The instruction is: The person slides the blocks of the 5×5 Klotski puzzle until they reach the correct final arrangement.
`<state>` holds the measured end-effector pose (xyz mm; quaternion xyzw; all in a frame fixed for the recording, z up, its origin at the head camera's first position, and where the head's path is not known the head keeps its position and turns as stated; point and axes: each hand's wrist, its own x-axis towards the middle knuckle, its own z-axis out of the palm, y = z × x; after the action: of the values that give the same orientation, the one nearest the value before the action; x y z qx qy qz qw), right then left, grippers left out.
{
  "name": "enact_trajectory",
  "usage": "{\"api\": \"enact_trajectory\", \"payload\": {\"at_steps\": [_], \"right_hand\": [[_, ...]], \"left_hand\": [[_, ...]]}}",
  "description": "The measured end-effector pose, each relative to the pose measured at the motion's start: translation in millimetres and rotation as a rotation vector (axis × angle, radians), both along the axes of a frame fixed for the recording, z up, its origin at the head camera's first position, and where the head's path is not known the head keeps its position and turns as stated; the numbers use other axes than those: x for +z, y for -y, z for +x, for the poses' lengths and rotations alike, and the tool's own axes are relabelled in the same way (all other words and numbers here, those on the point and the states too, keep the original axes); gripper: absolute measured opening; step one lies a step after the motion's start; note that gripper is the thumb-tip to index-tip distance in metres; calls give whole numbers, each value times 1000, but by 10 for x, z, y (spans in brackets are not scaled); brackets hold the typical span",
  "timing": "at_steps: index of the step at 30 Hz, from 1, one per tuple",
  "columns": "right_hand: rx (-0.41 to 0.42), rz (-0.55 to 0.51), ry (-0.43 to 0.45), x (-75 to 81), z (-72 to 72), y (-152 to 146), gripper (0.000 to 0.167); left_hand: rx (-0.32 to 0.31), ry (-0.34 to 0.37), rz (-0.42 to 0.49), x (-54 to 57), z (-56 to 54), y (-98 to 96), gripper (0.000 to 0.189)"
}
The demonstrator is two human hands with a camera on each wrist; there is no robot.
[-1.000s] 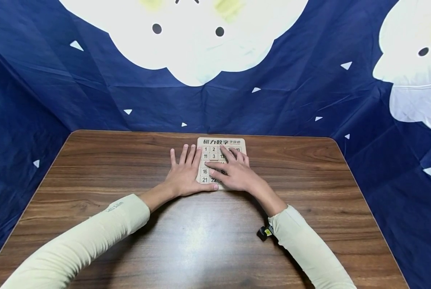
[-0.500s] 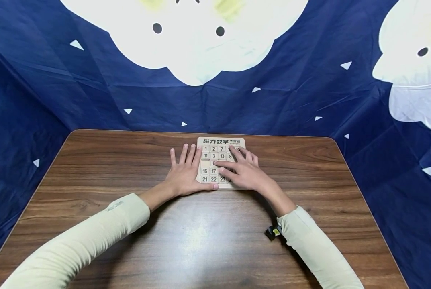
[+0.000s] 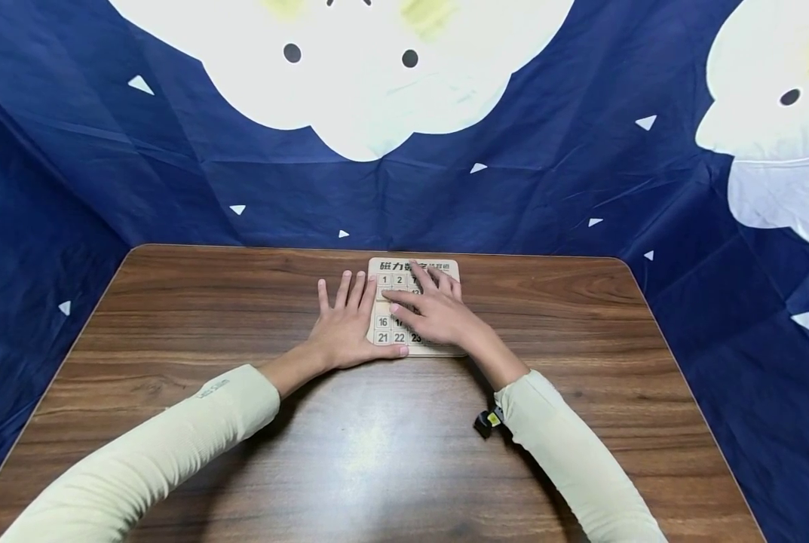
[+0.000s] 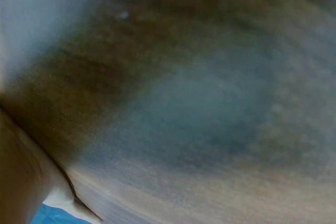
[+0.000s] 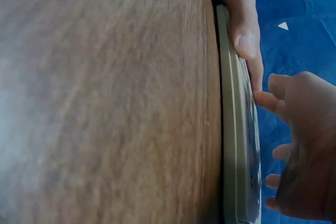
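A wooden number sliding puzzle (image 3: 384,329) lies flat at the far middle of the table, with dark characters along its top edge. My left hand (image 3: 341,332) rests with fingers spread against its left side, the thumb along its near edge. Over the puzzle reaches my right hand (image 3: 439,313), its index fingertip at the left tile of the second row. A bare slot shows just below that fingertip. Several tiles on the right are hidden under this hand. In the right wrist view, the puzzle (image 5: 231,129) appears edge-on, between the left thumb (image 5: 245,43) and right hand (image 5: 310,140).
The brown wood-grain table (image 3: 370,452) has rounded far corners. Behind it and along both sides hangs a dark blue cloth (image 3: 275,181) with white cloud shapes and triangles. A small black device (image 3: 487,423) sits at the right wrist. The left wrist view is mostly blurred tabletop.
The right hand first shifted right, baring a slot at the left of the third row. It then moved back left and up to the second row. The left hand has stayed in place.
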<state>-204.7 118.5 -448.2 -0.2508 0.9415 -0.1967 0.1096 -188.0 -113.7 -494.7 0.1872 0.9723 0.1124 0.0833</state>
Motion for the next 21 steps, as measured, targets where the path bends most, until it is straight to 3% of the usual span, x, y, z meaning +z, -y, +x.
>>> {"api": "enact_trajectory", "payload": {"at_steps": [13,21], "right_hand": [[38,42,8,107,134,8,49],[28,-25,8,58,-56,42,51]], "left_hand": [[-3,-7,-1,-28,-2,2,153],[-3,-11,7,-22,13,13,153]]}}
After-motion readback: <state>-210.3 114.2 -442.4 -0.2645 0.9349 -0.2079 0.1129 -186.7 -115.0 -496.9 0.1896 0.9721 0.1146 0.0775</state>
